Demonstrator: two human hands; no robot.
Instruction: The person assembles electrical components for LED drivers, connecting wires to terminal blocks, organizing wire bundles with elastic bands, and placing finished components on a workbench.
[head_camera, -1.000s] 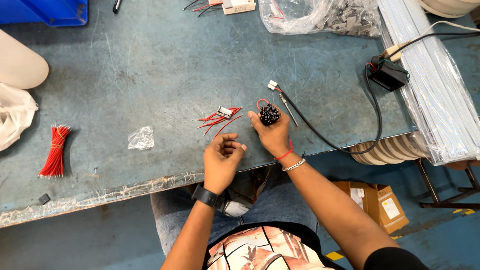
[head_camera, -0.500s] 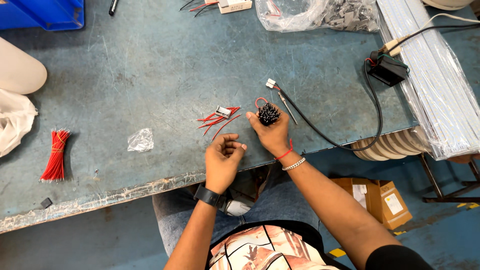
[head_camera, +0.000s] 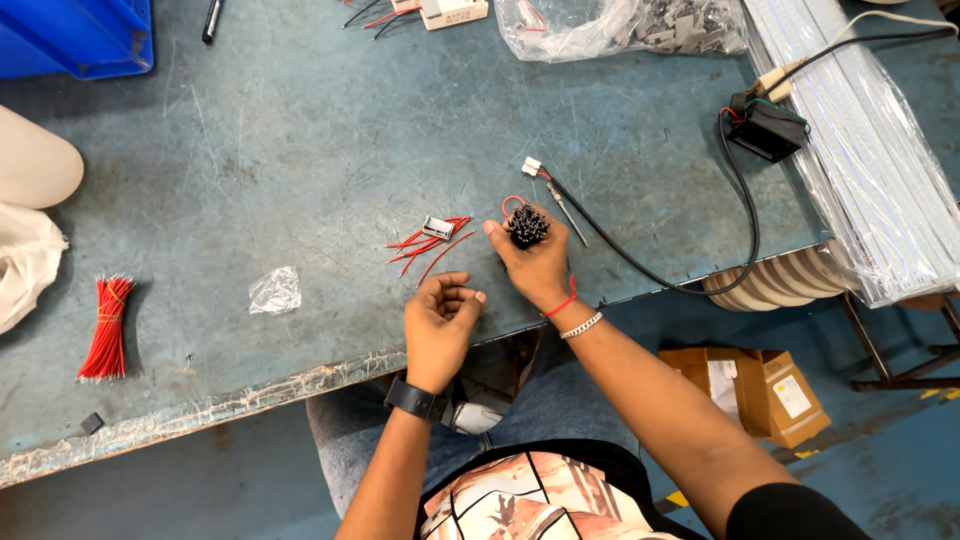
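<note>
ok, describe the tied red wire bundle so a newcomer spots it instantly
Start at the blue-grey worktable and go to its left end, near the front edge. The red wire bundle lies there alone, left of a crumpled clear bag. Unlike the loose red wires by the hands, it is tied into one thick sheaf.

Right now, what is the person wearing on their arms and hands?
Both arms are bare up to near the shoulder. The left hand has a black watch on its wrist. The right hand has a red thread and a silver chain bracelet on its wrist. A dark sleeve edge shows on the right upper arm.
</note>
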